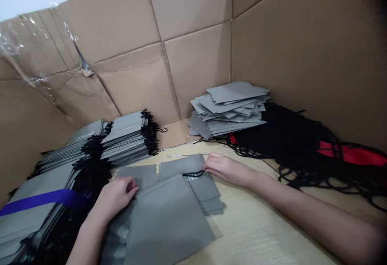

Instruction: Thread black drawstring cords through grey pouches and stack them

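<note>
A flat grey drawstring pouch lies tilted in front of me, with a black cord coming out of its upper right corner. My right hand pinches the far end of that cord, which stretches tight to the right. At the pouch's upper left corner, my left hand is closed with thumb and forefinger on the edge. Beneath and behind the pouch, more grey pouches lie overlapping on the table. A thin metal rod rests just beyond them.
Corded pouches stand in stacks at the left, one bundle wrapped by a purple band. An uneven pile of grey pieces sits at the back right, beside a heap of black cords with red bands. Cardboard walls enclose the pale table.
</note>
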The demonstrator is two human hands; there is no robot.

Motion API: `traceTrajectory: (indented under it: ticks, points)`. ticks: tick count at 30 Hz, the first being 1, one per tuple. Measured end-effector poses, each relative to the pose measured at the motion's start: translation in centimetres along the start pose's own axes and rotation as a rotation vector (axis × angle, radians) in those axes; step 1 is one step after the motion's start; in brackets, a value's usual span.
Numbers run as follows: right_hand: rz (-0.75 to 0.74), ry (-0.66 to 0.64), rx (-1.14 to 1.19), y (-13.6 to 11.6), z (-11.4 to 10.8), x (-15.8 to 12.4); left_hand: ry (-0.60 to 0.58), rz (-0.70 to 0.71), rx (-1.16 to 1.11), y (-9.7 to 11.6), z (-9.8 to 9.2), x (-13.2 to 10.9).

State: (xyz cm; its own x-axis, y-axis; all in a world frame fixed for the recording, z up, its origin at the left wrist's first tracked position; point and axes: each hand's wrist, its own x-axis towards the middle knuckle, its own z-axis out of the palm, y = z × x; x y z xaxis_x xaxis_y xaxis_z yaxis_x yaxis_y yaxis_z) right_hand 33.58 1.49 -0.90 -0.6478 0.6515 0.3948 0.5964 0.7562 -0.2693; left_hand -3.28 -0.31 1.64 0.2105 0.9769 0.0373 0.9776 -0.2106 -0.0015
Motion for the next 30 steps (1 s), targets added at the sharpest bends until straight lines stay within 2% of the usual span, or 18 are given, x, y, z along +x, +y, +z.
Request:
traceTrajectory:
  ticks: [3,5,9,12,16,22,24,30]
  points:
    - [-0.053,0.017,-0.027,0.0,0.1,-0.1,0.185,0.099,0.029,3.0,-1.4,0.7]
    - [-0.074,0.059,-0.011,0.2,0.1,-0.1,0.213,0.256,-0.081,6.2,-2.1,1.5]
    - [-0.113,0.210,0.040,0.7,0.0,-0.5,0.085,0.485,-0.373,12.6,-1.5,3.7]
    - [-0.143,0.321,0.039,0.7,-0.3,-0.8,-0.084,0.582,-0.493,15.1,0.1,5.0]
    - [-0.156,0.353,-0.027,0.6,-1.0,-1.3,-0.228,0.589,-0.640,15.1,1.1,5.3]
    - [-0.055,0.326,-0.069,1.2,-1.1,-1.2,-0.395,0.492,-0.858,14.7,0.2,4.6]
    - [0.010,0.339,-0.065,1.2,-1.1,-1.1,-0.404,0.442,-0.931,14.8,0.1,4.8]
    - [0.210,0.403,-0.060,1.6,-1.3,-0.9,-0.333,0.306,-1.209,15.1,-0.6,4.9]
